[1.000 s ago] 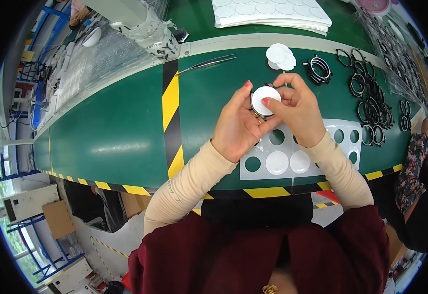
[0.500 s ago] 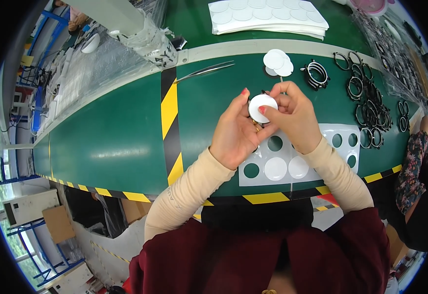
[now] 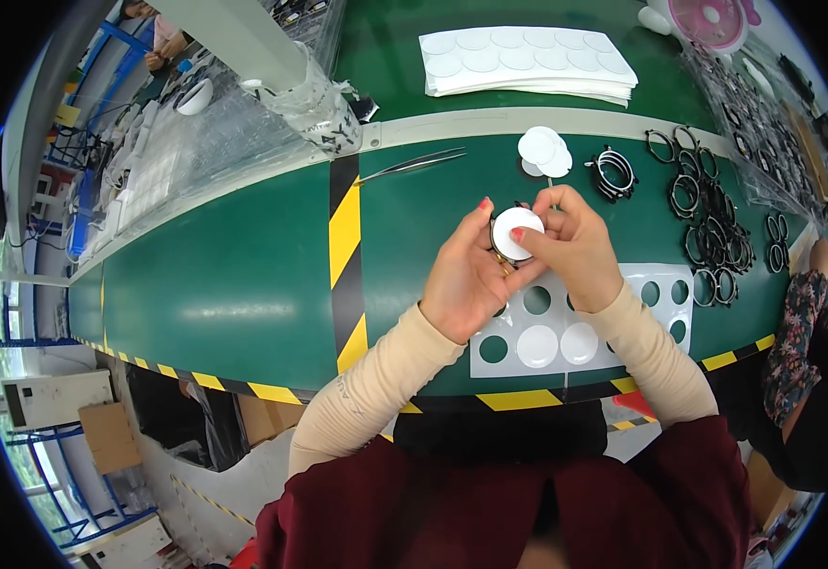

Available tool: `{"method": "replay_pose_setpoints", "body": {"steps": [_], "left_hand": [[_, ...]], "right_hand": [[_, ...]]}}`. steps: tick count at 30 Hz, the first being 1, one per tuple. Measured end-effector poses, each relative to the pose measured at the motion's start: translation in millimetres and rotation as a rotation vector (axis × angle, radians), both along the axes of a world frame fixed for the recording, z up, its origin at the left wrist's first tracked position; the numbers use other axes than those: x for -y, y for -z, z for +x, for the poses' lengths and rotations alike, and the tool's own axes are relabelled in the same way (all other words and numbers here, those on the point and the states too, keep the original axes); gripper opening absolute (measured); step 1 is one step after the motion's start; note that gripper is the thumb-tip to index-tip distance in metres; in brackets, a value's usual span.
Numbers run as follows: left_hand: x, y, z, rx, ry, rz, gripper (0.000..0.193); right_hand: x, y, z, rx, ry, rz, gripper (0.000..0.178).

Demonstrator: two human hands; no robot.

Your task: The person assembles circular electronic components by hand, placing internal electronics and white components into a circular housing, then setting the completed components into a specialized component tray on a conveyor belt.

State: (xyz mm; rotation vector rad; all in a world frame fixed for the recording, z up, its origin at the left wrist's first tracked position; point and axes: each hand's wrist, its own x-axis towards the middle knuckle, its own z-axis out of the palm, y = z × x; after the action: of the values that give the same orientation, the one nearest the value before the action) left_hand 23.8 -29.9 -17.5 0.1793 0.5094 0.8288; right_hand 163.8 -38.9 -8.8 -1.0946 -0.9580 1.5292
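Observation:
A round white disc (image 3: 511,224) sits in a thin black ring, most of whose edge is hidden by the disc and my fingers. My left hand (image 3: 461,280) holds the ring from the left and below, thumb and fingers curled around it. From the right, my right hand (image 3: 580,251) presses its thumb onto the disc's face, with its fingers bent at the ring's far edge. Under my wrists lies a white sticker sheet (image 3: 482,368) with round cut-outs, several of them vacant; white circles (image 3: 537,346) remain in others.
Beyond my hands are loose white discs (image 3: 545,150), a few stacked black rings (image 3: 613,175) and tweezers (image 3: 414,166). Many black rings (image 3: 717,213) are heaped at right. A stack of sticker sheets (image 3: 528,62) lies at the back. Another person's patterned sleeve (image 3: 793,332) shows at far right.
The view has shifted slightly, so the bench and its things appear lower. Both hands keep their hold on the ring and disc, the right thumb still on the disc.

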Motion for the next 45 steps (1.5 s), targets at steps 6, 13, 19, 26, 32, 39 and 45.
{"method": "replay_pose_setpoints", "body": {"steps": [6, 13, 19, 26, 32, 39, 45], "left_hand": [[0.3, -1.7, -0.9, 0.006, 0.009, 0.015, 0.031], [1.8, -0.2, -0.6, 0.013, 0.009, 0.028, 0.035], [1.1, 2.4, -0.6, 0.063, 0.039, 0.049, 0.035], [1.2, 4.0, 3.4, 0.057, 0.085, 0.055, 0.027], [-2.6, -3.5, 6.5, 0.038, 0.12, 0.096, 0.031], [-1.8, -1.8, 13.9, -0.001, 0.138, 0.079, 0.033], [4.7, -8.8, 14.5, -0.028, 0.12, 0.12, 0.03]], "right_hand": [[1.0, 2.2, -1.0, 0.092, -0.005, 0.035, 0.023], [0.7, 11.4, -2.7, 0.114, 0.002, 0.148, 0.022], [-0.5, 5.0, -3.5, 0.147, 0.037, 0.077, 0.023], [-5.8, 10.6, 2.9, 0.366, -0.107, 0.269, 0.021], [-0.1, 5.0, 6.6, 0.158, -0.073, 0.201, 0.019], [-0.7, 12.7, 12.8, 0.366, 0.048, 0.309, 0.022], [0.2, 17.1, 1.8, 0.226, 0.079, 0.348, 0.025]]}}
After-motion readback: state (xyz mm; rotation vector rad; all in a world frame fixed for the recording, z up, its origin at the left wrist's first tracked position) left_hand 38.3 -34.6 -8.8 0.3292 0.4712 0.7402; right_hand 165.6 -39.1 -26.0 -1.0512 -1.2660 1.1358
